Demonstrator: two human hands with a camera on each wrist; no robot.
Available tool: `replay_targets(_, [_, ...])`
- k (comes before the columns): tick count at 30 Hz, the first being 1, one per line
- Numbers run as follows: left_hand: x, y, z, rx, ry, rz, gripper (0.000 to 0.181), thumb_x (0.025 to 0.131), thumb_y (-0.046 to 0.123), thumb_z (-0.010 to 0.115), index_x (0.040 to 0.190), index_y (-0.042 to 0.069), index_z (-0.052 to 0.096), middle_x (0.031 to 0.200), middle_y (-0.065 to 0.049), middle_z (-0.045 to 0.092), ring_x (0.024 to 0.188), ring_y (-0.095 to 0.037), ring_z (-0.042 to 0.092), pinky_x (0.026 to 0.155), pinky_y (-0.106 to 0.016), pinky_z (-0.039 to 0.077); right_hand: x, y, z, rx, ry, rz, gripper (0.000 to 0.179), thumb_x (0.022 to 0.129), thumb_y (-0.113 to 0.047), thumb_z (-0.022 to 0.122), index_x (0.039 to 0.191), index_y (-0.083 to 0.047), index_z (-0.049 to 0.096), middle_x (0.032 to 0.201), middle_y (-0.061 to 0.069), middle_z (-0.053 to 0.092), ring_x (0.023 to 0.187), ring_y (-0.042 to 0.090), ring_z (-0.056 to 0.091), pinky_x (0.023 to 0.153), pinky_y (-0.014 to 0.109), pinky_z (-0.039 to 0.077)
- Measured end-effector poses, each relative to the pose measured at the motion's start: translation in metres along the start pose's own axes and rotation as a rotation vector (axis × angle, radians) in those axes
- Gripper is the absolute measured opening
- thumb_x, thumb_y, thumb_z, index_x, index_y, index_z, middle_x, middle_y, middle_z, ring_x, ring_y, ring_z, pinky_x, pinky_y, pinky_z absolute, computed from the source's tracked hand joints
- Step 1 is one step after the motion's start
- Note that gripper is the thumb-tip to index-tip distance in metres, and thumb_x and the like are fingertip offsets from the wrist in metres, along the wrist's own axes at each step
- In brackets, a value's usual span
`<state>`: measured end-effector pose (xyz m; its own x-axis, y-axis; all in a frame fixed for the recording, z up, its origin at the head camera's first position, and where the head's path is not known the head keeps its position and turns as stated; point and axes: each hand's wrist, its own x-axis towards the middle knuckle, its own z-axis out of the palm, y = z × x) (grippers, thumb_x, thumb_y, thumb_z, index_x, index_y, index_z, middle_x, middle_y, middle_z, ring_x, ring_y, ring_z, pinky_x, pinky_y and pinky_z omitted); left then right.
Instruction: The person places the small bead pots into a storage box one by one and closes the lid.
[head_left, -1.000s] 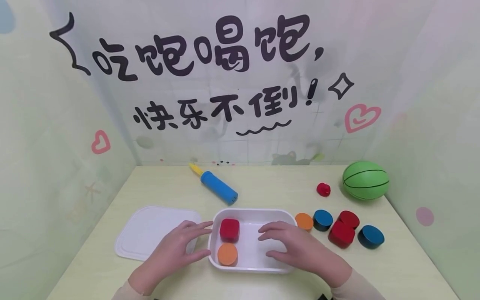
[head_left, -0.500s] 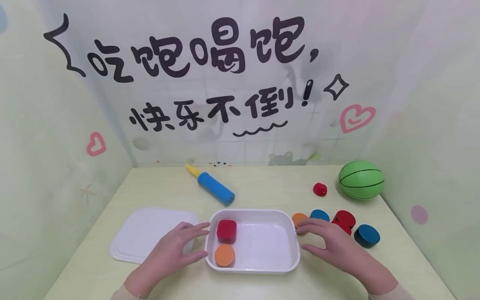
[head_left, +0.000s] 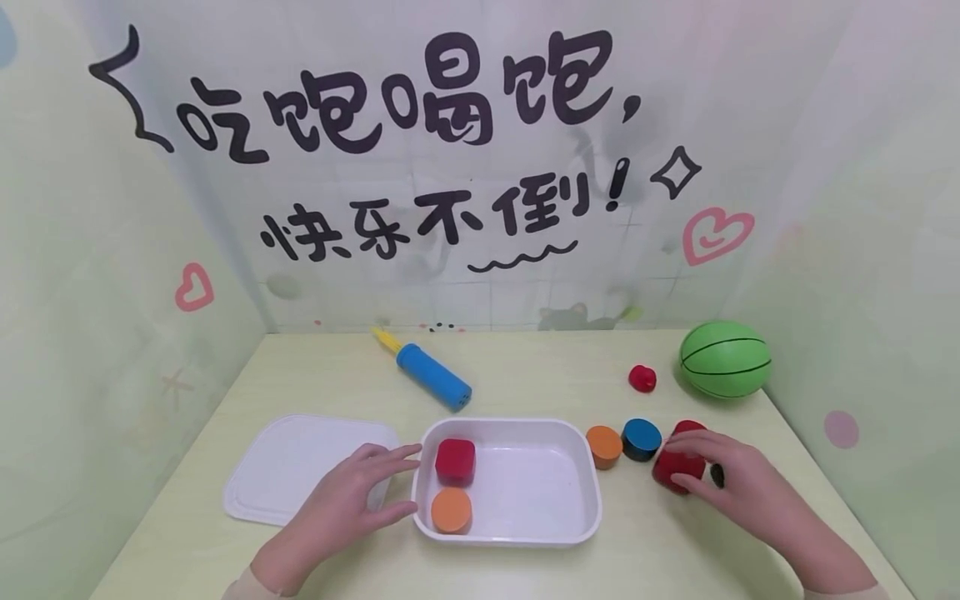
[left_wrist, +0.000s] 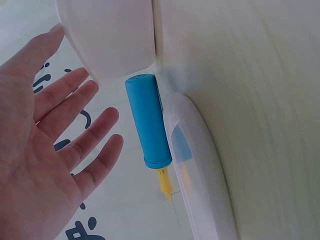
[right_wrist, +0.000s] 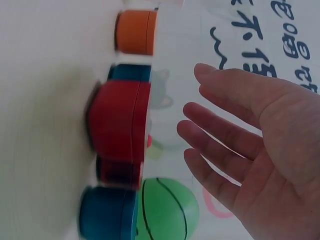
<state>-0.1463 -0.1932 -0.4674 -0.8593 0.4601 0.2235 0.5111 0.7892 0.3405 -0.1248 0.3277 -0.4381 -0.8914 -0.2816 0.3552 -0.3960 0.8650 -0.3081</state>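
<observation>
My left hand (head_left: 358, 490) stays at the left wall of a white rectangular box (head_left: 507, 540), its fingertips right at the rim and its fingers extended. Inside the box, a red rounded-square block (head_left: 455, 460) and an orange round block (head_left: 451, 510) sit along the left side. Over on the right, my right hand (head_left: 738, 481) hovers above a second red rounded-square block (head_left: 678, 472), overlapping it in the head view. In the right wrist view the fingers (right_wrist: 220, 127) are spread and apart from this red block (right_wrist: 114, 120). A red round block behind it is partly covered.
An orange round block (head_left: 603, 447) and a blue one (head_left: 641, 440) stand right of the box; another blue block (right_wrist: 108, 212) lies mostly hidden beneath my right hand. Farther back are a small red item (head_left: 642, 378), a green ball (head_left: 725, 360) and a blue pump (head_left: 433, 377). A white lid (head_left: 273, 467) lies left.
My right hand has moved rightward from over the box, past its right rim, to above the red rounded-square block. The left hand has stayed at the box's left rim.
</observation>
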Motion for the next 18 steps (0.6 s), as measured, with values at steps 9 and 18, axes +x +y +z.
replay_targets(9, [0.001, 0.000, 0.000, 0.004, 0.008, 0.010, 0.053, 0.087, 0.057, 0.077, 0.134, 0.035, 0.069, 0.145, 0.020, 0.060, 0.116, -0.008, 0.058, 0.091, -0.038, 0.060, -0.013, 0.042, -0.009, -0.046, 0.033, 0.078, 0.044, 0.068, -0.016, 0.096, 0.108, -0.013, 0.078, 0.116, 0.013, 0.073, 0.107, 0.038, 0.064, 0.080, 0.011, 0.047])
replay_targets(18, [0.000, 0.001, -0.001, 0.007, 0.003, 0.004, 0.053, 0.087, 0.056, 0.078, 0.134, 0.034, 0.069, 0.145, 0.020, 0.060, 0.116, -0.008, 0.058, 0.091, -0.038, 0.060, -0.027, 0.075, -0.011, -0.055, 0.034, 0.088, 0.048, 0.065, -0.018, 0.096, 0.109, -0.010, 0.077, 0.117, 0.017, 0.072, 0.103, 0.040, 0.061, 0.078, 0.006, 0.042])
